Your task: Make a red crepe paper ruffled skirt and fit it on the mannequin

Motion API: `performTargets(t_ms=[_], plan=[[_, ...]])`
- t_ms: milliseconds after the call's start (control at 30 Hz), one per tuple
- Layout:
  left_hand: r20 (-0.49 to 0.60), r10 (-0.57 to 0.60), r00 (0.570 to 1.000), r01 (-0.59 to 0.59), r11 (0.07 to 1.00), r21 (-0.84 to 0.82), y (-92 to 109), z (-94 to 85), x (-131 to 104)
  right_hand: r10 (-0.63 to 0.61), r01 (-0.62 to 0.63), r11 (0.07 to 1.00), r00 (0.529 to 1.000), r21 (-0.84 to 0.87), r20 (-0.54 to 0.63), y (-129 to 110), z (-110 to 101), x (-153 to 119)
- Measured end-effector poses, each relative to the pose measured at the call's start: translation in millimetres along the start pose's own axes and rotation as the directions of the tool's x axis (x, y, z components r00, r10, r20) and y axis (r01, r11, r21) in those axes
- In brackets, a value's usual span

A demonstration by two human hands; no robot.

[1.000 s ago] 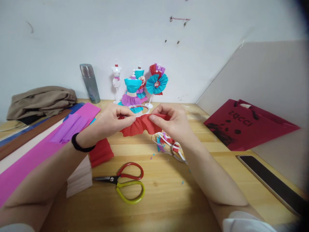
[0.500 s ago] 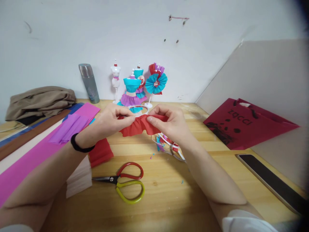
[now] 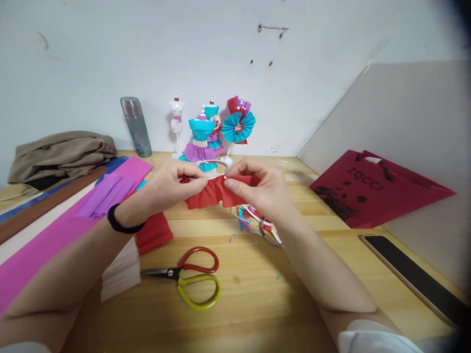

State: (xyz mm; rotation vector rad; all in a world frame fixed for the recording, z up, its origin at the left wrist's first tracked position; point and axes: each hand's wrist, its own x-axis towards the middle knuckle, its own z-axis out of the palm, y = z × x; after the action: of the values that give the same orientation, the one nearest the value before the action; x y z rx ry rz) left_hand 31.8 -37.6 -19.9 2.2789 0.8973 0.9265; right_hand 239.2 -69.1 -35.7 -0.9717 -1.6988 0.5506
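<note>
Strips of gathered red crepe paper (image 3: 217,192) hang between both hands over the middle of the table. My left hand (image 3: 174,181) pinches the gathered top edge at its left part. Thumb and index finger of my right hand (image 3: 259,186) grip the same edge farther right. A thin white ring-shaped band (image 3: 211,162) loops up behind the paper, between the fingertips. Below, scissors with one red and one yellow handle (image 3: 180,275) lie on the wooden table (image 3: 250,304), blades pointing left.
Dress forms in paper outfits (image 3: 201,130) and a grey bottle (image 3: 136,126) stand by the wall. Crepe paper sheets (image 3: 47,238) lie left, below folded brown cloth (image 3: 62,154). Scraps (image 3: 253,220) sit behind my right wrist. A red bag (image 3: 368,191) and phone (image 3: 408,274) are right.
The red paper has shifted slightly, with more of it showing beside my right fingers. Both hands keep their pinch in nearly the same place.
</note>
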Motion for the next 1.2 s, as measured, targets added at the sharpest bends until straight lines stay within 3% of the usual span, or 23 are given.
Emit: performTargets(t_ms=[533, 667, 933, 1200], plan=[[-0.002, -0.003, 1.000, 0.003, 1.000, -0.031, -0.1, 2.3, -0.7, 0.115, -0.114, 0.987, 0.993, 0.114, -0.002, 3.6, 3.9, 2.6], [0.009, 0.006, 1.000, -0.006, 0.999, -0.038, 1.7, 1.8, -0.1, 0.080, -0.077, 0.992, 0.997, 0.096, -0.022, 3.8, 3.3, 3.2], [0.038, 0.057, 0.998, -0.056, 0.997, -0.044, 1.7, 0.2, 0.6, 0.080, -0.089, 0.990, 0.994, 0.112, 0.078, 7.2, 2.1, 1.2], [-0.021, 0.151, 0.988, -0.151, 0.989, -0.002, -2.7, 0.4, 0.2, 0.180, -0.202, 0.957, 0.976, 0.210, 0.123, 7.7, 2.0, 2.5]])
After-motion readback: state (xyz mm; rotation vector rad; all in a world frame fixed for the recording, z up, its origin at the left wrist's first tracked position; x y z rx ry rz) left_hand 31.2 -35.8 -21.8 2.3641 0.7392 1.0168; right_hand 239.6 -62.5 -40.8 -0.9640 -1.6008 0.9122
